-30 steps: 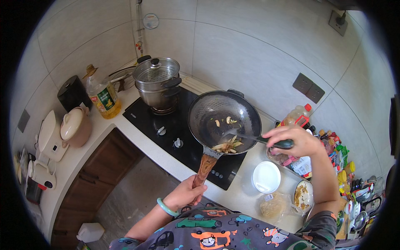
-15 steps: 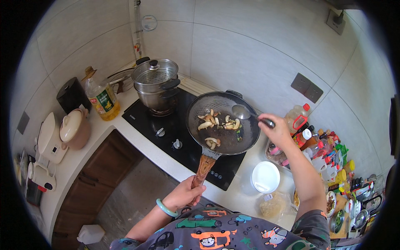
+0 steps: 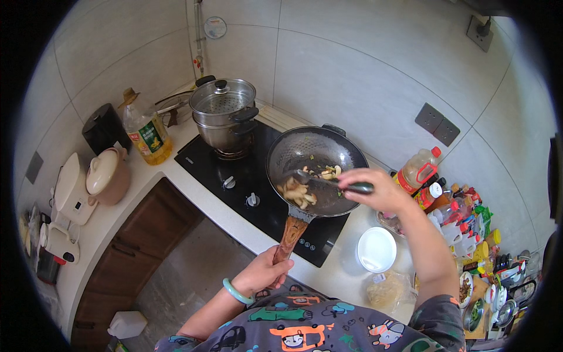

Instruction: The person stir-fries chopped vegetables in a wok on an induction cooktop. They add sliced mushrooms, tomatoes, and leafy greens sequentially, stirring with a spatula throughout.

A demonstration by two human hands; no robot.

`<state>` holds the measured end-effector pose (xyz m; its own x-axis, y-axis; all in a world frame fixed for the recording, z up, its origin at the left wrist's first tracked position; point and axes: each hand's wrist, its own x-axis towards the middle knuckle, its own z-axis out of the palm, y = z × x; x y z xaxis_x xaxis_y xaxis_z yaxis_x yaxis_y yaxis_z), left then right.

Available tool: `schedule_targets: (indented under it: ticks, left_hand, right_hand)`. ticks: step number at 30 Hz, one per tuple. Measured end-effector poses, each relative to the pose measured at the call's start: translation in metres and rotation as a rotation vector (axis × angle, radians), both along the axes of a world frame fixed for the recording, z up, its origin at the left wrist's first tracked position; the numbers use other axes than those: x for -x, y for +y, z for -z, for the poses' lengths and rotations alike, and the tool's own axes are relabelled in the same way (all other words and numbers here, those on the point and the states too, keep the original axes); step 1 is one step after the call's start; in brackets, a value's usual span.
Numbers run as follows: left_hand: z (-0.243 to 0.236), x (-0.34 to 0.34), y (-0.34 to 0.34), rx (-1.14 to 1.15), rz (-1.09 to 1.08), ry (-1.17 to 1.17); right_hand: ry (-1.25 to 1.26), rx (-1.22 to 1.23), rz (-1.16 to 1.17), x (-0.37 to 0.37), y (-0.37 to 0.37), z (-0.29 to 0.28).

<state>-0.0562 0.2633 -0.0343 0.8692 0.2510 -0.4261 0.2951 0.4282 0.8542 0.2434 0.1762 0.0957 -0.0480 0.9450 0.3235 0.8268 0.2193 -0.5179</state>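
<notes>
Head view: wok [image 3: 316, 170] sits on the black hob [image 3: 246, 182], wooden handle pointing 7 o'clock. Left hand [image 3: 264, 273] fingers closed on that handle. Right hand [image 3: 375, 190] fingers gripping spatula [image 3: 328, 182], long axis 3-to-9, blade in the food.

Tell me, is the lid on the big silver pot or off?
On. The glass lid with its black knob sits flat on top of the silver pot at the back of the stove.

Person seen from above, bare forearms, left hand [image 3: 263, 273] with pale green bangle [image 3: 236, 291] at wrist, right hand [image 3: 375, 190] unadorned, dark grey top [image 3: 316, 328] printed with orange, teal, white cartoon vehicles
</notes>
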Motion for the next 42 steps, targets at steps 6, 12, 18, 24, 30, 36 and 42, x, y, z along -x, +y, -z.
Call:
schedule_targets:
  ticks: [6,12,18,24,30,36,42]
  left_hand:
    - [0.002,0.001,0.001,0.004,-0.002,-0.011]
    - [-0.002,0.002,0.000,-0.011,0.004,0.001]
    - [0.000,0.000,0.002,-0.015,-0.001,0.001]
    - [0.000,0.000,0.002,-0.019,-0.003,0.008]
    - [0.000,0.002,0.003,-0.017,0.006,-0.003]
    - [-0.001,0.002,0.003,-0.002,0.004,0.020]
    - [-0.004,0.000,0.004,-0.008,0.009,0.025]
  right_hand:
    - [-0.054,0.197,-0.085,0.017,-0.058,-0.059]
    - [-0.093,0.217,-0.027,0.010,-0.043,-0.029]
    - [-0.228,-0.033,0.107,-0.027,-0.007,0.020]
    - [-0.261,0.056,0.146,-0.036,-0.017,0.023]
    - [-0.151,0.189,0.086,-0.015,-0.063,-0.051]
    - [-0.107,0.260,0.052,-0.011,-0.058,-0.036]
    - [-0.147,-0.117,0.416,-0.032,-0.023,0.011]
